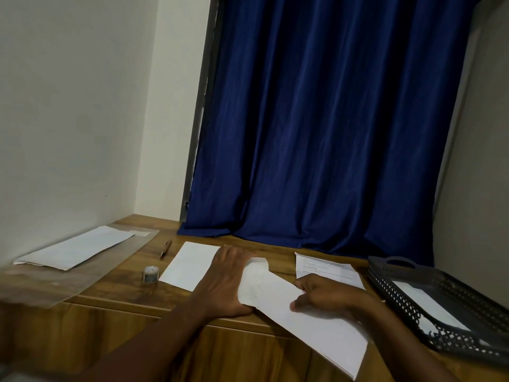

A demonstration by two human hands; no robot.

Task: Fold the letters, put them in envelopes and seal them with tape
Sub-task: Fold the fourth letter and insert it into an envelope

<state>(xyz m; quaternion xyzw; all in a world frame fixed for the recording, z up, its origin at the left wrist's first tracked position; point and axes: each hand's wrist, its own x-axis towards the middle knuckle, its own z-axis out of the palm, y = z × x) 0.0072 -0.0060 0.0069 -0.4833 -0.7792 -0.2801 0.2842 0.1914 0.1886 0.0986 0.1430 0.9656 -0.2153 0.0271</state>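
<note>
At the desk's (132, 292) front edge my left hand (225, 282) lies flat, fingers straight, pinning the envelope's (311, 321) flap end so it can't slide — my right hand (327, 297) pinches its upper edge, steadying it. Tape (150, 274) waits just left; more letters (327, 268) lie behind.

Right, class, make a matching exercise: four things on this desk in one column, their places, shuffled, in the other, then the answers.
Things:
1. pen
2. tape
3. basket
4. envelope

Places:
A. far right of the desk
B. under both hands
C. by the curtain's left edge
D. just nearer than the pen

Pairs: 1-C, 2-D, 3-A, 4-B
</note>
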